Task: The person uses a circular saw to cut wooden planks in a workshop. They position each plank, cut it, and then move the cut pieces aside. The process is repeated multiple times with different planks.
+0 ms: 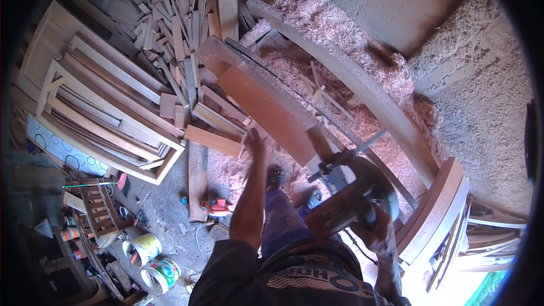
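Two buckets [169,271] (open-topped) sit on the floor [165,205].

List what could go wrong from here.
1. The right hand alone seems to support the power tool, so it could tip or slip near the end of the brown board.
2. The bare left hand is beside the board's edge; if the tool strayed that way, it might be hurt.
3. Wood shavings lie around the person's feet, so footing could slip.
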Available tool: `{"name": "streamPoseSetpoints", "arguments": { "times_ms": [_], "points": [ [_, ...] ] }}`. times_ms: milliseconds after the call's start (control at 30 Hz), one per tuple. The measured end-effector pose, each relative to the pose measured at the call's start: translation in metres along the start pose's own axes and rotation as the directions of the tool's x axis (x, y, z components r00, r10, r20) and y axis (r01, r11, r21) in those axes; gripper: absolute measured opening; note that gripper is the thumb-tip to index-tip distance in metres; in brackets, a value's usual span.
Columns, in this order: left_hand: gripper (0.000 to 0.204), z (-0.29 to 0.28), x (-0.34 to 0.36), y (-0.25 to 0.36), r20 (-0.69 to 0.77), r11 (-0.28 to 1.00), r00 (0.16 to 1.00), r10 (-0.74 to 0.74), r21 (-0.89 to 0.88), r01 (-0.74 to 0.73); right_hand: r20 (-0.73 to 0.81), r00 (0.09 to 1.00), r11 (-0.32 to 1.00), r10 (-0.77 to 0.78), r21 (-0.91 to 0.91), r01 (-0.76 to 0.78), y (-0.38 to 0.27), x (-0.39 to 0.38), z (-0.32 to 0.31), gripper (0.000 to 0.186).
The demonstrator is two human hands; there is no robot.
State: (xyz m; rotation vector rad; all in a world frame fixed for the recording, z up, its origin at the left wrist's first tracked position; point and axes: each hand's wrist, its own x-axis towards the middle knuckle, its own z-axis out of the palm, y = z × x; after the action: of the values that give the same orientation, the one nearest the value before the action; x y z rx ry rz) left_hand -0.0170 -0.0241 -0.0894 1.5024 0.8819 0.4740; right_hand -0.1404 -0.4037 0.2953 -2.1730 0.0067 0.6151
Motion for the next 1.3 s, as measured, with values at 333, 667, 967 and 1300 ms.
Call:
{"name": "streamPoseSetpoints", "arguments": {
  "times_ms": [333,667,967,1300],
  "points": [
    [0.079,-0.064,-0.053,0.158,0.922,0.061,0.278,0.269,0.272,-0.960,0.205,0.975,0.995,-0.090,-0.012,0.094,0.009,0.043,0.067,0.054],
    [0.045,-0.011,-0.019,0.089,0.942,-0.338,0.092,0.324,0.206,-0.918,0.195,0.970,0.986,-0.142,-0.060,0.157,0.008,0.068,0.092,0.049],
    [0.039,-0.011,-0.009,0.096,0.942,-0.315,0.046,0.334,0.157,-0.936,0.347,0.932,0.994,-0.101,0.004,0.106,0.010,0.079,0.096,0.062],
    [0.036,-0.013,0.006,0.098,0.929,-0.287,0.026,0.370,0.141,-0.948,0.344,0.935,0.982,-0.082,-0.132,0.135,-0.012,0.093,0.099,0.054]
  ]
}}
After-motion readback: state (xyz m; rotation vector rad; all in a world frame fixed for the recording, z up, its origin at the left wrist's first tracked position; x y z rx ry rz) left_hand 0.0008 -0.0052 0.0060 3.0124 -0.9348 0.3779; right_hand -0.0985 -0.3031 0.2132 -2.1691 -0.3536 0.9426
